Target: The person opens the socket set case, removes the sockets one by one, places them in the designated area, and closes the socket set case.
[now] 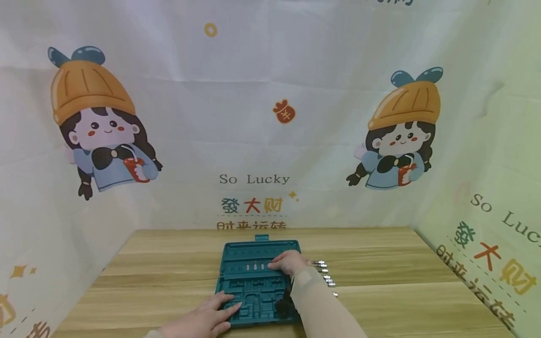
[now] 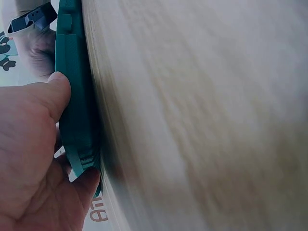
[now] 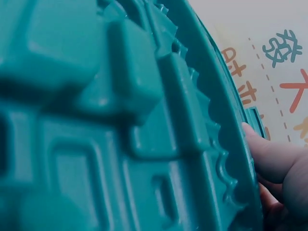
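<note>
An opened teal plastic tool case (image 1: 253,323) lies on the table, its lid toward the back and moulded recesses in the near half. Three small light-coloured pieces (image 1: 255,266) stand in a row in the lid. My right hand (image 1: 291,263) reaches over the lid, fingertips at the right end of that row; whatever may be between them is hidden. In the right wrist view, its thumb (image 3: 269,149) is beside the case's rim. My left hand (image 1: 207,315) rests on the near left edge of the case, fingers spread. The left wrist view shows its thumb (image 2: 60,89) against the case's side.
Several small silver metal pieces (image 1: 323,266) lie in a line on the wooden table (image 1: 380,272) right of the case, partly behind my right forearm. A latch (image 1: 262,237) sticks out at the lid's far edge. Printed cloth (image 1: 329,141) surrounds the table.
</note>
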Tool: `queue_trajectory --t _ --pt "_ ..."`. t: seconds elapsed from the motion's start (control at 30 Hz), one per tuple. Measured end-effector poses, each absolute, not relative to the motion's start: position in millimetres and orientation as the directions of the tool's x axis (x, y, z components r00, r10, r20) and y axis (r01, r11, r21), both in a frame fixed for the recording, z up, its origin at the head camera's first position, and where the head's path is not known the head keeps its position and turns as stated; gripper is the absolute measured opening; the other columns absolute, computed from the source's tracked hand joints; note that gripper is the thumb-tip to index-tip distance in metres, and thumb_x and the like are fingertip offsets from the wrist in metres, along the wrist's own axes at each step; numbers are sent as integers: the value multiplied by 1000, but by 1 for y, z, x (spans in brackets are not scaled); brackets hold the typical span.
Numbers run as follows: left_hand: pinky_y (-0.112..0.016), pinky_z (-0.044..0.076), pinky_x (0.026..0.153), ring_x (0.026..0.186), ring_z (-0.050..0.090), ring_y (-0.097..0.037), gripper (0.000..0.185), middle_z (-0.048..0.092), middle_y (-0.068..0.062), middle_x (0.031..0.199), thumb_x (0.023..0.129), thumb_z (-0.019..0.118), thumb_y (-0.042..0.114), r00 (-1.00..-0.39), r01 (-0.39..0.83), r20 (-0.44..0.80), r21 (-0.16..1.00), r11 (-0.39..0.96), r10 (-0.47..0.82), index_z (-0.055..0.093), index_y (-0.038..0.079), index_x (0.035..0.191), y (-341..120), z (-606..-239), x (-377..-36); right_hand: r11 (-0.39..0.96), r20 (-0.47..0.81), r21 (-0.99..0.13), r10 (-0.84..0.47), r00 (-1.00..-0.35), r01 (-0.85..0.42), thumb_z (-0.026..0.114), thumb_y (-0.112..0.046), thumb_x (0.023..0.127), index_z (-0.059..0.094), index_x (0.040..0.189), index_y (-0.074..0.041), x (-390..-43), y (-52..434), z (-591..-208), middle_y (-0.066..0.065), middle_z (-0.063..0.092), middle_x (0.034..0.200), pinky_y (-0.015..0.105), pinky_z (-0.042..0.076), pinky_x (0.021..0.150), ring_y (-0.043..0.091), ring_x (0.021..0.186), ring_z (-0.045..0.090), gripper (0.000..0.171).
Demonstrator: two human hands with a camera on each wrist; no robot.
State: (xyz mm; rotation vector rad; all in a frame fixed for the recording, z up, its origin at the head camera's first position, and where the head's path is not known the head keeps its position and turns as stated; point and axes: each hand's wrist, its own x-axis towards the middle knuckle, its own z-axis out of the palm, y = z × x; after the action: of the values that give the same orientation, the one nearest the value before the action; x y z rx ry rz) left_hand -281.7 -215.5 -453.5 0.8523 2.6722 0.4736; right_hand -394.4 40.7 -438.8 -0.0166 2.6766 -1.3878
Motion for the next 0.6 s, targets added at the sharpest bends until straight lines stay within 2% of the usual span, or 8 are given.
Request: queue_trajectory --t 0.17,0.37,0.6 --pt "-55 36 102 138 28 -39 57 33 -10 152 99 41 52 -767 521 -172 394 757 618 39 25 149 -218 -455 -282 578 -134 -811 -30 -991 92 81 -19 78 77 81 -14 -396 37 -439 14 64 116 64 -3 108 51 135 23 8" --pt "-53 37 102 138 29 -38 57 34 -11 151 99 42 50 -764 534 -154 392 749 626 39 24 149 -218 -456 -283 552 -162 -822 9 -987 140 83 -17 76 76 79 -14 -402 33 -445 25 49 135 64 -5 108 52 138 10 8" --pt "-54 37 101 137 29 -38 57 34 -10 151 99 44 50 -771 529 -151 392 753 619 40 23 149 -217 -454 -283 562 -170 -811 41 -985 163 84 -19 74 75 75 -15 -409 32 -449 27 47 136 64 -3 107 52 138 10 10"
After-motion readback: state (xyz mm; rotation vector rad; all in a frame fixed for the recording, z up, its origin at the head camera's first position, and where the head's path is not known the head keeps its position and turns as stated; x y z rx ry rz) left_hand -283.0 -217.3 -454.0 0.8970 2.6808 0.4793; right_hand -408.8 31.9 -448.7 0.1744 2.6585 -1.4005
